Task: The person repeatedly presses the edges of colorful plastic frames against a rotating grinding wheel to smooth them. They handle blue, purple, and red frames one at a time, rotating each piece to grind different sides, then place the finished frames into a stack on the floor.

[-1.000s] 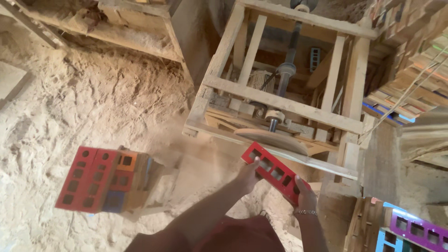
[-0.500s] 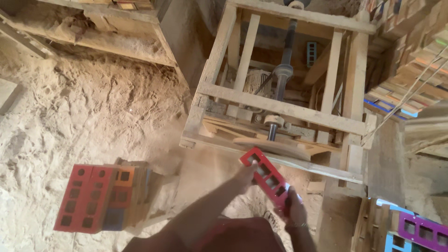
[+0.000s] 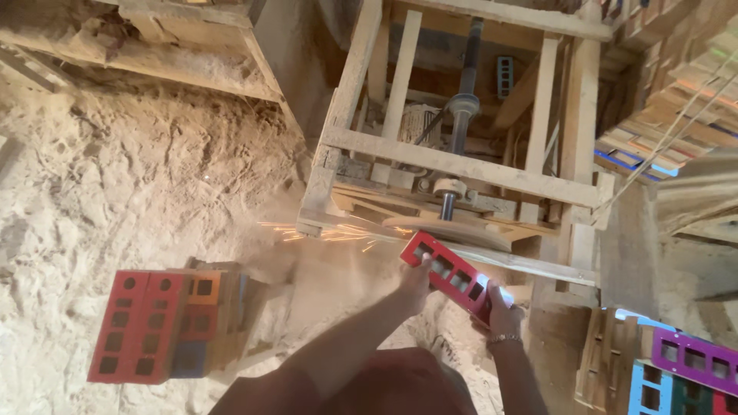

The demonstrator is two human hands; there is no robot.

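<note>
The red perforated block (image 3: 452, 275) is held against the edge of the horizontal sanding disc (image 3: 450, 229), which sits at the foot of the vertical shaft (image 3: 460, 115) inside the wooden frame (image 3: 461, 165). The block lies at about 5 o'clock from frame centre, just below the disc rim.

Hand state: the left hand (image 3: 416, 280) is closed around the block's upper-left end; the right hand (image 3: 501, 306), with a bracelet at the wrist, is closed around its lower-right end. Both hands grasp the block.

Orientation: the long axis runs from 10 o'clock to 4 o'clock. The face with the rectangular holes points up toward the camera. The upper long edge meets the disc.

Procedure notes for the step in hand:
1. Sparks (image 3: 330, 233) stream toward 9 o'clock from the contact point, so contact appears to be made. Judged from this, keep pressure light and even.
2. Keep both grips at the block ends, fingers well apart from the disc rim.
3. Hold the long axis steady so that the edge grinds flat rather than at an angle.
4. Keep forearms clear of the spark stream.

Surroundings: a stack of coloured perforated blocks (image 3: 165, 323) stands at 8 o'clock on the sawdust-covered floor (image 3: 115, 177). Further coloured blocks (image 3: 684, 369) lie at 4 o'clock.
</note>
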